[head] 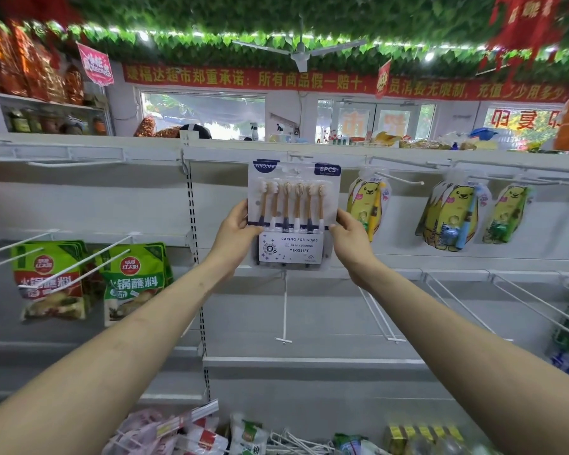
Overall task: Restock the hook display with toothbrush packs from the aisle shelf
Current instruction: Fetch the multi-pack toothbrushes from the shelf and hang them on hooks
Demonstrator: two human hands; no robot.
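A clear toothbrush pack (292,211) labelled YIKOJIFE 6PCS, with several wooden-handled brushes, is held upright against the white back panel. Its top edge sits at the level of a white hook (298,156) on the upper rail. My left hand (235,233) grips the pack's left edge and my right hand (349,236) grips its right edge, thumbs on the front. Whether the hang hole is on the hook cannot be told. Yellow bear children's toothbrush packs (368,205) hang on hooks to the right, more of them (450,215) farther along.
Bare white hooks (284,310) jut out below the pack and to its right (380,315). Green hotpot-sauce bags (51,277) hang on hooks at the left. Loose packets and spare hooks (184,428) lie at the bottom. A slotted upright (194,244) divides the bays.
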